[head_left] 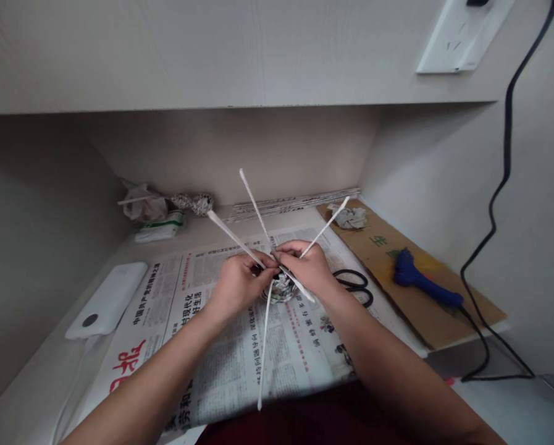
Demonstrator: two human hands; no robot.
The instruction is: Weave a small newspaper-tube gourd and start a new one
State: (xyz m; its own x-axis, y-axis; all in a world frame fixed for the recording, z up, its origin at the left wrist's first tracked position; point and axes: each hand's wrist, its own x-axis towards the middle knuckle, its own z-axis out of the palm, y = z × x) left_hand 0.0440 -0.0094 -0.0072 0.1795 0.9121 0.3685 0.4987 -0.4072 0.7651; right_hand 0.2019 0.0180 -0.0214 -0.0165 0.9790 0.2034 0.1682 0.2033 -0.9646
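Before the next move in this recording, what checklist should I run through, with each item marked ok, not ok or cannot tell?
1. Left hand on the woven paper piece: ok, fingers closed at its top.
2. Right hand on it too: ok, fingers pinching beside the left hand's.
3. Newspaper beneath the work: ok.
4. Scissors blades closed: cannot tell; black scissors handles show beside the right forearm, but the blades are hidden.
5. Blue corded tool away from both hands: ok, lying on the cardboard.
6. Blue tool switched off: cannot tell.
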